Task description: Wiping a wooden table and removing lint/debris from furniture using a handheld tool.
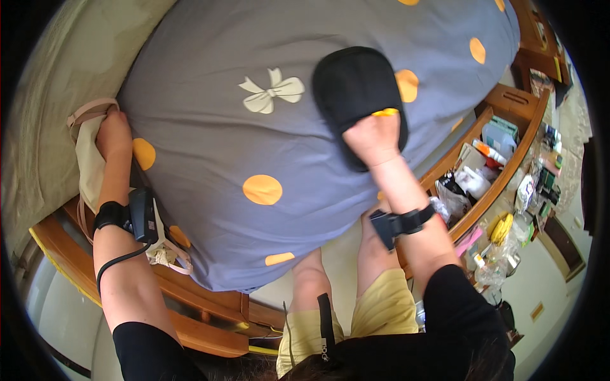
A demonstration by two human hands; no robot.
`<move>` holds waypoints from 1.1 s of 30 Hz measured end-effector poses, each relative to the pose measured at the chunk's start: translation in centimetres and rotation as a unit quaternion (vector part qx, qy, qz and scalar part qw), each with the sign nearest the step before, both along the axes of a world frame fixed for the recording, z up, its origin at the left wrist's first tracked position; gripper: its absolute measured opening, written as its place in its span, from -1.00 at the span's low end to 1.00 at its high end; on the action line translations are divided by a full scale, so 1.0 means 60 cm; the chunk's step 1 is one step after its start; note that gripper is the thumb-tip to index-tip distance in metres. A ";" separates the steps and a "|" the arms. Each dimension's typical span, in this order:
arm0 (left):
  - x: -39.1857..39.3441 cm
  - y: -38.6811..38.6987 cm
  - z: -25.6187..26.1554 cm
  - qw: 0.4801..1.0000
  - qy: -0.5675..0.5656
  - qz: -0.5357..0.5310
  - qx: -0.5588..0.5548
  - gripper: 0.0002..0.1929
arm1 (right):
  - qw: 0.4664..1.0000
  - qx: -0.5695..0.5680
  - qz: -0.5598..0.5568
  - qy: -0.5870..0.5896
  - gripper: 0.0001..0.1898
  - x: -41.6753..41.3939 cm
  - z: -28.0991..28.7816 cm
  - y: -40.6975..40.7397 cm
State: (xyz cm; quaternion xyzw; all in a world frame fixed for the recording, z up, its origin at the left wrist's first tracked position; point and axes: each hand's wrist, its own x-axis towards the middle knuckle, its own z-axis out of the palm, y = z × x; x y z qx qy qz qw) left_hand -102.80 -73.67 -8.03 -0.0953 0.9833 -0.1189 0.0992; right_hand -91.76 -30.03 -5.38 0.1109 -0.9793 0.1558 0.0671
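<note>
My right hand [375, 138] is closed on the lower part of a black oval fabric case [355, 85], with something small and yellow showing at the knuckles. The case is over the grey bedspread [205, 143], which is printed with orange dots and a pale bow. At the far left my left hand [114, 135] grips the upper part of a cream fabric bag [88, 157] with pinkish straps; its fingers are partly hidden. Each wrist wears a black strap with a dark device.
An open wooden drawer [517, 166] at the right holds bottles and plastic bags. Beyond it stand bananas [501, 228] among plastic-wrapped items. Wooden bed framing [209, 333] runs along the lower left, and a pale curtain-like sheet [57, 85] hangs at the left.
</note>
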 end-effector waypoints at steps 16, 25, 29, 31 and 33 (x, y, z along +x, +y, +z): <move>0.440 0.220 0.072 0.990 -0.126 -0.038 0.045 -0.15 | 0.975 -0.177 0.067 -0.120 -0.61 0.159 0.008 0.037; 0.376 0.286 0.094 0.964 -0.251 0.084 -0.008 -0.17 | 0.956 -0.064 -0.208 -0.198 -0.76 0.163 -0.043 0.044; 0.223 0.375 0.095 0.977 0.021 -0.013 0.214 -0.20 | 0.937 -0.195 0.195 -0.215 -0.52 0.267 -0.006 -0.105; 0.116 0.432 0.083 0.952 0.081 -0.037 0.294 -0.17 | 0.925 -0.063 0.330 -0.179 -0.59 0.209 0.018 -0.076; 0.015 0.515 0.103 0.963 0.035 0.021 0.265 -0.11 | 0.846 -0.041 0.315 -0.429 -0.69 0.125 0.000 -0.038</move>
